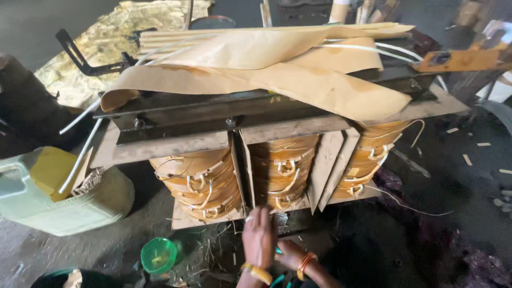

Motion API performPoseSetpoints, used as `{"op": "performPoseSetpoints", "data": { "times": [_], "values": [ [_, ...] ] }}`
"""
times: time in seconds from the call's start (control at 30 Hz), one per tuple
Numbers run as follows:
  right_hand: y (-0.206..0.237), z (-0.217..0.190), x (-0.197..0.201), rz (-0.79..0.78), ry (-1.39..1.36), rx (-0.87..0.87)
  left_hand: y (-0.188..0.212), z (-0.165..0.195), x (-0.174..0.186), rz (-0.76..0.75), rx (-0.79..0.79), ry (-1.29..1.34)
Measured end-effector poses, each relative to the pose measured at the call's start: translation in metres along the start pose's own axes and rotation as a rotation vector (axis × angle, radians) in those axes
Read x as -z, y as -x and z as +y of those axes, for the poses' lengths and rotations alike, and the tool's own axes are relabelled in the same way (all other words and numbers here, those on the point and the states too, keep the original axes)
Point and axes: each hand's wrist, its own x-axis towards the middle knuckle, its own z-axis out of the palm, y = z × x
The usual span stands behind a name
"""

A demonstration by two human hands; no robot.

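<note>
A large transformer core stands in front of me with three paper-wrapped amber coils: left (197, 181), middle (282, 170) and right (368, 160). My left hand (258, 237), with a yellow bangle at the wrist, reaches up so its fingertips touch the foot of the middle coil. The fingers lie together and what they hold is hidden. My right hand (290, 255), wearing an orange bangle, sits just beside and below it. It is closed around a small teal object (278, 249) that is mostly hidden.
Brown paper sheets (277, 64) drape over the dark steel top frame (213, 114). White sleeved leads (80, 154) hang at the left above a pale green jerrycan (64, 202). A small green bowl (158, 255) sits on the dirty floor. Paper scraps lie at the right.
</note>
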Motion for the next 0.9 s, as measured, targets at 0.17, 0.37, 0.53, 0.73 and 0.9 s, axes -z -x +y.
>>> {"op": "performPoseSetpoints", "data": {
  "times": [0.17, 0.37, 0.53, 0.73, 0.9],
  "values": [
    [0.004, 0.012, -0.019, 0.121, 0.193, 0.006, -0.026, 0.008, -0.049, -0.043, 0.019, 0.110],
    [-0.001, 0.007, -0.008, 0.143, 0.251, -0.038, -0.044, 0.011, -0.075, 0.048, 0.069, 0.141],
    [0.005, 0.000, -0.012, 0.145, 0.256, -0.052, -0.044, 0.008, -0.088, 0.031, 0.125, 0.134],
    [0.010, -0.005, -0.013, 0.145, 0.260, -0.048, -0.047, 0.012, -0.104, 0.045, 0.058, -0.074],
    [0.018, -0.008, -0.020, 0.174, 0.261, -0.024, -0.038, 0.021, -0.078, 0.062, 0.030, 0.092]
  ]
}}
